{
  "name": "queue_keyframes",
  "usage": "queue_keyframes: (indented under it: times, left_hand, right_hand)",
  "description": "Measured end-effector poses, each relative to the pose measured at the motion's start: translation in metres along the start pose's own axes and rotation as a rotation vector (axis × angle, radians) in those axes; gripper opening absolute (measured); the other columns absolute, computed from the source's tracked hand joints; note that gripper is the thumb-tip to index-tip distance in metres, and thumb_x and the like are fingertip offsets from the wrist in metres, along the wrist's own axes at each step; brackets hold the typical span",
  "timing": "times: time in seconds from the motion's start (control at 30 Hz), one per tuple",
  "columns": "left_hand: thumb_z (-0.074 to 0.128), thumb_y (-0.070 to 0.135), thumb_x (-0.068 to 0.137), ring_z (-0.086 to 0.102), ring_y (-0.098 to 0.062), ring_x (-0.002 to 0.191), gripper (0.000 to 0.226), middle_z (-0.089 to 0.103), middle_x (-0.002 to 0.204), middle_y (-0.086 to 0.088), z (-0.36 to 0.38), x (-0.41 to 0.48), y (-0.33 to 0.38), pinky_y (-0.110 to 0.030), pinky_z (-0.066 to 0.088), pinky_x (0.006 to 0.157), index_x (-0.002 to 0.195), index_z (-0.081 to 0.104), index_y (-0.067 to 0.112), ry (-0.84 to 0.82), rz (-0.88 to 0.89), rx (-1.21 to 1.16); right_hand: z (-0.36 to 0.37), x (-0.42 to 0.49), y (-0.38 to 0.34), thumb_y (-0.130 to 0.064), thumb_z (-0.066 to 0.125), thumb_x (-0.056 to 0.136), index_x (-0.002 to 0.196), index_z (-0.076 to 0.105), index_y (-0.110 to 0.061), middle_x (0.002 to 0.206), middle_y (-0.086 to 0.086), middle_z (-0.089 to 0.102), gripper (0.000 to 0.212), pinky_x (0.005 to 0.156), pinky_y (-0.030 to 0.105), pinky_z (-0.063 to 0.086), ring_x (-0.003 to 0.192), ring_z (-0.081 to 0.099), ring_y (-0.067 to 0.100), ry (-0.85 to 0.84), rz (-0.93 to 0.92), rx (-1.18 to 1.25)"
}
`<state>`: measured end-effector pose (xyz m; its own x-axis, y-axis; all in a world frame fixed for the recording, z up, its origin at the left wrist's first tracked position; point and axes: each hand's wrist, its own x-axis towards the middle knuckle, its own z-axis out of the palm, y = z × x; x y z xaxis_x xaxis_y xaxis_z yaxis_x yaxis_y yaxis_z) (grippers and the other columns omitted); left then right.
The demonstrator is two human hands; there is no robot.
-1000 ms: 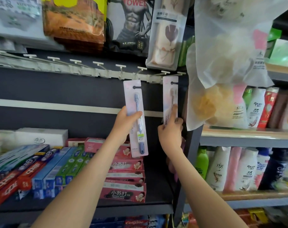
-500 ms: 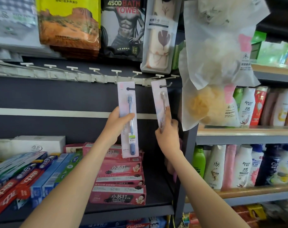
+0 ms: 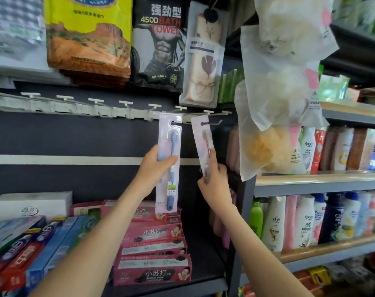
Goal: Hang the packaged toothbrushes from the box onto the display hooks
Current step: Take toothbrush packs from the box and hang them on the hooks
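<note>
Toothbrushes first: you've got two on the go and you haven't let go of either. The blue toothbrush pack [image 3: 170, 185] is in your left hand [image 3: 153, 170], thumb across the front and the other fingers wrapped behind the card. It's held upright with its hang slot right up at the hook rail [image 3: 75, 105]. Looks to me like the slot is at or just on a peg, but I can't tell for sure whether it's seated. The pink toothbrush pack [image 3: 201, 138] is in your right hand [image 3: 216, 185], fingers [image 3: 212, 156] pinching the lower end with one laid up along the card. Its hole is threaded on the wire hook [image 3: 215, 123] and the pack sits tilted. I'd call that one as good as hung, it just needs releasing so it drops straight. What's left: make sure the blue one is properly on, release both, then grab more. The pegs further left along the rail are bare, so there's plenty of room. The box isn't in view, so no idea how many packs remain.
</note>
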<state>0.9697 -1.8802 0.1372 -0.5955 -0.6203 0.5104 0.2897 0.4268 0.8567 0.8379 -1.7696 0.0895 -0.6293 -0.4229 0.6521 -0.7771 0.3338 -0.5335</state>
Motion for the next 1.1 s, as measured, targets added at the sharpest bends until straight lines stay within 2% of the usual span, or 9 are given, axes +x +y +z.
queue_keyframes:
  times: [0.1,0.17,0.27,0.47,0.67,0.87,1.1]
  left_hand:
    - [0.063,0.019,0.09,0.063,-0.017,0.097,0.018,0.065,0.108,-0.003,-0.002,0.001,-0.003,-0.039,0.052,0.085,0.106,0.057,0.024,-0.024,-0.001,-0.008]
    - [0.063,0.02,0.09,0.063,-0.016,0.094,0.014,0.065,0.106,-0.003,-0.004,0.002,-0.005,-0.037,0.052,0.081,0.101,0.057,0.027,-0.033,0.004,0.0]
    - [0.063,0.021,0.09,0.06,-0.014,0.088,0.012,0.064,0.102,-0.003,-0.006,0.002,-0.009,-0.031,0.049,0.072,0.095,0.056,0.029,-0.043,-0.001,0.002]
    - [0.063,0.019,0.09,0.063,-0.022,0.098,0.015,0.065,0.105,-0.006,-0.009,-0.001,-0.015,-0.04,0.052,0.085,0.094,0.056,0.032,-0.062,-0.024,-0.015]
    - [0.064,0.023,0.088,0.063,-0.026,0.101,0.014,0.065,0.106,-0.006,-0.013,0.0,-0.022,-0.046,0.052,0.088,0.098,0.057,0.03,-0.06,-0.047,0.019]
    - [0.062,0.022,0.09,0.063,-0.02,0.097,0.015,0.064,0.106,-0.003,-0.008,-0.001,-0.026,-0.043,0.053,0.086,0.103,0.057,0.028,-0.059,-0.059,0.013]
    - [0.062,0.023,0.089,0.065,-0.02,0.096,0.014,0.066,0.101,-0.001,-0.003,-0.004,-0.036,-0.043,0.054,0.085,0.101,0.059,0.029,-0.057,-0.074,0.027]
  right_hand:
    - [0.0,-0.002,0.002,-0.009,0.053,0.085,0.149,-0.007,-0.041,0.127,0.012,0.039,0.093,0.086,0.046,0.046,0.11,0.045,0.032,0.049,0.019,-0.021]
    - [-0.001,-0.002,0.003,-0.009,0.052,0.086,0.151,-0.006,-0.038,0.127,0.014,0.039,0.092,0.08,0.04,0.042,0.111,0.045,0.035,0.073,0.097,-0.025]
    - [-0.007,-0.003,0.004,-0.008,0.051,0.087,0.152,-0.006,-0.035,0.124,0.016,0.041,0.091,0.075,0.039,0.037,0.111,0.044,0.039,0.089,0.136,-0.067]
    - [-0.013,0.003,-0.001,-0.01,0.051,0.088,0.152,-0.007,-0.033,0.131,0.019,0.04,0.09,0.076,0.039,0.037,0.116,0.043,0.041,0.079,0.15,-0.123]
    - [-0.02,0.006,-0.003,-0.01,0.049,0.091,0.151,-0.011,-0.035,0.139,0.014,0.036,0.089,0.071,0.038,0.043,0.117,0.044,0.035,0.084,0.139,-0.169]
    - [-0.015,0.009,-0.014,-0.016,0.05,0.089,0.151,-0.009,-0.035,0.132,0.016,0.036,0.087,0.077,0.046,0.049,0.122,0.037,0.039,0.085,0.167,-0.199]
    - [-0.013,0.004,-0.023,-0.027,0.054,0.088,0.153,-0.003,-0.028,0.13,0.014,0.037,0.087,0.082,0.041,0.042,0.118,0.041,0.038,0.076,0.124,-0.182]
